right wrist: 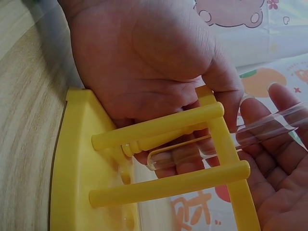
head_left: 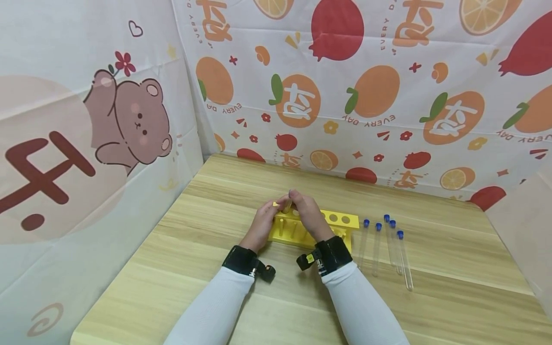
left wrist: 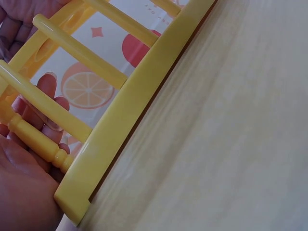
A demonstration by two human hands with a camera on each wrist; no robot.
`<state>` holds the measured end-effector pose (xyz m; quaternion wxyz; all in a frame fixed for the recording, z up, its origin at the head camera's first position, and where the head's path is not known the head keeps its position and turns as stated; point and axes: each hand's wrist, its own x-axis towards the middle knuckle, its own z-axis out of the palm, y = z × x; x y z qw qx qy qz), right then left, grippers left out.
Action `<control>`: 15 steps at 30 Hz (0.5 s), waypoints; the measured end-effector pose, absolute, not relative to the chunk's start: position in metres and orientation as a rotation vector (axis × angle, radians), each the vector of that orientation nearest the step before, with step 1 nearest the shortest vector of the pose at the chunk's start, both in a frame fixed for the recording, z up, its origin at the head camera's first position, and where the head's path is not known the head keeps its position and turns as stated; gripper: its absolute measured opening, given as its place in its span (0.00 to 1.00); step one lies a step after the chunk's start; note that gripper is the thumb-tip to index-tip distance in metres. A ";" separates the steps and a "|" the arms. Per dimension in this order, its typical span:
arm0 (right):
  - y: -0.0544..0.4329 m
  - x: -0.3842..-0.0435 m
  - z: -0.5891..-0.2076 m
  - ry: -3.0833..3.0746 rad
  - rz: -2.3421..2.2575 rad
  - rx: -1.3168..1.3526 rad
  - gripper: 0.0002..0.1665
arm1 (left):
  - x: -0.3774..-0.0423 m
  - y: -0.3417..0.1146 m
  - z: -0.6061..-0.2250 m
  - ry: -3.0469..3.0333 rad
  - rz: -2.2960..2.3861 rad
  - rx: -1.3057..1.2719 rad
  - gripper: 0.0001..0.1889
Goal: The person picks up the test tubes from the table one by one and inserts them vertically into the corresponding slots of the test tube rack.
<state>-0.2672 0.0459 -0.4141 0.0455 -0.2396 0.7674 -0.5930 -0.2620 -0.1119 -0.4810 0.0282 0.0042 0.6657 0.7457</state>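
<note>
A yellow test tube rack (head_left: 352, 221) stands upright on the table, its top plate pierced with round holes. My left hand (head_left: 260, 224) holds the rack's left end, the fingers curled behind an end post (left wrist: 36, 139). Above that end my right hand (head_left: 311, 218) grips the upper part of a clear test tube (right wrist: 262, 131). In the right wrist view the tube passes through a hole in the top plate. Its rounded lower end shows between the top plate and the base plate (right wrist: 72, 144), close to my left fingers.
Several clear test tubes (head_left: 404, 261) with blue caps (head_left: 400, 234) lie on the wooden table (head_left: 267, 316), to the right of the rack. Printed cloth (head_left: 327, 96) hangs behind and on the left. Each wrist wears a black strap with a small camera.
</note>
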 end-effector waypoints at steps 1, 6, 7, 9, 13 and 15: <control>0.046 -0.267 -0.414 2.348 -1.804 -0.727 0.36 | -0.262 -0.112 -0.481 2.046 2.302 0.013 0.18; 0.046 -0.266 -0.414 2.348 -1.783 -0.697 0.34 | -0.262 -0.113 -0.482 2.042 2.285 0.007 0.19; 0.047 -0.266 -0.414 2.343 -1.782 -0.693 0.35 | -0.262 -0.113 -0.482 2.048 2.276 0.007 0.19; 0.047 -0.267 -0.414 2.337 -1.780 -0.694 0.36 | -0.262 -0.114 -0.482 2.058 2.267 0.011 0.19; 0.046 -0.268 -0.414 2.331 -1.779 -0.698 0.37 | -0.263 -0.114 -0.482 2.058 2.265 0.018 0.19; 0.046 -0.268 -0.414 2.333 -1.779 -0.696 0.36 | -0.263 -0.115 -0.483 2.056 2.270 0.021 0.19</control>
